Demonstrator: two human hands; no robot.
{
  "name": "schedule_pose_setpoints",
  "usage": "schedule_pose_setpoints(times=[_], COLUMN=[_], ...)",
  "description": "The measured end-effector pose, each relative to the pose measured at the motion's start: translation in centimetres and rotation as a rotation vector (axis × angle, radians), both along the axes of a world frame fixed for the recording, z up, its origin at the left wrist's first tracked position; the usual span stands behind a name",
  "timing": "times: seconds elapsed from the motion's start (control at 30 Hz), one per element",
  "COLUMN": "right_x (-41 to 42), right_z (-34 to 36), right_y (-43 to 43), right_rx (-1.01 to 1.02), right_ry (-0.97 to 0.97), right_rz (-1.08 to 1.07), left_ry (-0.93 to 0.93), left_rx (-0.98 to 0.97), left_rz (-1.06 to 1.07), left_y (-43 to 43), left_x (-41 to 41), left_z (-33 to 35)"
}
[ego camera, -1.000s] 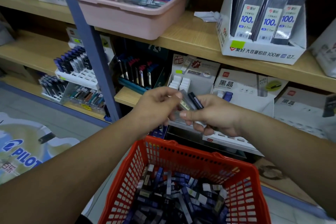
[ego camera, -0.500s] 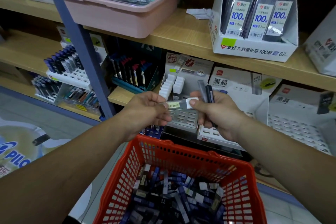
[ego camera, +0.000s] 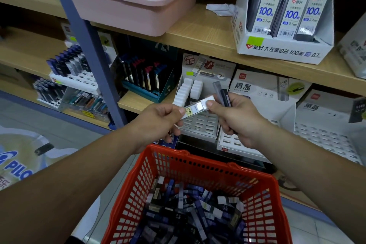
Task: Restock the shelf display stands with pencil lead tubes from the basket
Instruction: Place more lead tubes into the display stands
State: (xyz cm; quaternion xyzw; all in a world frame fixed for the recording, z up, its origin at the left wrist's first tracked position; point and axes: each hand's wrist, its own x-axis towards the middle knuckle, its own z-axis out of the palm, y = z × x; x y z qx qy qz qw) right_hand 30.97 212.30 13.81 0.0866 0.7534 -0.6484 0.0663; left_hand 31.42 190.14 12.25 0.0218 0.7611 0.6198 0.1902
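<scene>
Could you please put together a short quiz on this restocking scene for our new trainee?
1. True or false: the left hand and the right hand both pinch the white-capped tube.
2. Fill in: the right hand also holds ___ darker tubes.
3. Choose one: the red basket is A) empty, B) full of loose tubes, C) standing on the shelf.

Key: 1 true; 2 two; 3 B.
</scene>
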Motion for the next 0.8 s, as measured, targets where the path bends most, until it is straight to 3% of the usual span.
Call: schedule_pose_setpoints(times=[0.1,0.3,0.43,0.8], right_x=[-0.4,-2.1,-3.1,-4.0], right_z=[0.3,0.5,-0.7,-2.1], right_y=[-0.2,-0.7,-1.2,-1.6], right_rx=[0.049,0.436,0.625,0.824], right_ry=[0.066,0.393,0.466,0.582], right_rz=[-0.081,-0.127,-0.075,0.037], left_ry=[0.035,0.131,0.118,0.094], left_rx=[-0.097,-0.34,-0.373,-0.414], left_rz=[0.075,0.239,0.193,0.167], left_y=[0.2,-0.5,-0.2,-0.1], left_x=[-0.3,-1.9,-2.3,-2.7], left_z=[-0.6,-3.6,-4.7,-5.7])
